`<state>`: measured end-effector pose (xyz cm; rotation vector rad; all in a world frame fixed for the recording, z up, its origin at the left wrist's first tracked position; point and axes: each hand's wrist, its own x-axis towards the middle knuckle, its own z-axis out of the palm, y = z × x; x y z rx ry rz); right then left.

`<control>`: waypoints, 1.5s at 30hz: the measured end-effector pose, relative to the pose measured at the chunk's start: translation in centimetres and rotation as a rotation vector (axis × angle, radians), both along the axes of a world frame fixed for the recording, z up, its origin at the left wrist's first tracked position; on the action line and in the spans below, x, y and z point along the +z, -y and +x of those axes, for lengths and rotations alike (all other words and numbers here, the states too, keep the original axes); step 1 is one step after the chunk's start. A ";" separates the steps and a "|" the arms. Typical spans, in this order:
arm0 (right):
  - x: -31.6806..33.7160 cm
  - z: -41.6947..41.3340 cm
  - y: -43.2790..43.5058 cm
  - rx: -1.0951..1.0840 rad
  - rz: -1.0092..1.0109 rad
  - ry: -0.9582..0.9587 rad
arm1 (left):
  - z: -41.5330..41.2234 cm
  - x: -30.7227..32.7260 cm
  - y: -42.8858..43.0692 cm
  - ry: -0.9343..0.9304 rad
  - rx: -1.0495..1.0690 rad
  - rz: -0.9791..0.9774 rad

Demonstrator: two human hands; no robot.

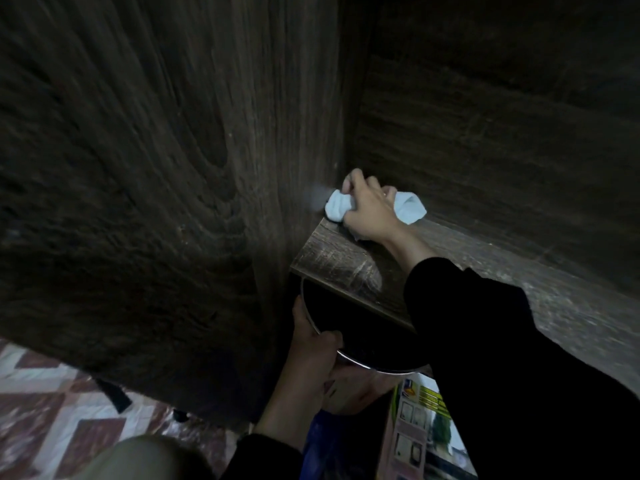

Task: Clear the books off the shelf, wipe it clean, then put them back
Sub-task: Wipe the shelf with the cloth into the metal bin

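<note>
My right hand (369,209) grips a bunched white cloth (410,207) and presses it into the back left corner of the dark wooden shelf (332,258). The shelf board bears no books and shows pale dust streaks near its front left corner. Just below the shelf's front edge, my left hand (313,344) holds the rim of a round dark container (367,327) with a metal edge. A book or printed box (420,431) with a yellow-green cover lies lower down at the bottom right.
A tall dark wooden side panel (156,185) stands on the left, and the back panel (502,133) closes the compartment. A red and white patterned floor (52,403) shows at the bottom left. A blue object (329,445) sits under the container.
</note>
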<state>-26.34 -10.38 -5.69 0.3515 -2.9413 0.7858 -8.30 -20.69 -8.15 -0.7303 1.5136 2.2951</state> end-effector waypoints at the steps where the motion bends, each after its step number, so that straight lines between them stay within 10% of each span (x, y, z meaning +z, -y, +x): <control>1: -0.3 0.5 -0.1 0.058 -0.003 0.002 | 0.0 0.0 -0.1 -0.008 0.004 -0.002; 8: 0.7 0.7 -2.3 -0.053 -0.261 -0.077 | 0.0 -0.2 0.1 0.021 -0.029 -0.022; 16: -0.4 -0.5 0.5 -0.176 -0.108 0.048 | -0.1 -0.7 0.1 -0.020 0.005 -0.036; 33: -2.4 13.3 -5.1 0.490 -0.095 -0.024 | 0.7 0.5 0.2 -0.048 0.020 0.001; 38: 1.0 10.8 -8.0 0.081 -0.484 0.019 | 0.6 0.5 0.5 -0.021 -0.009 0.019; 45: -2.2 8.8 -5.1 -0.185 0.196 0.128 | 0.5 0.4 0.3 -0.021 -0.010 0.013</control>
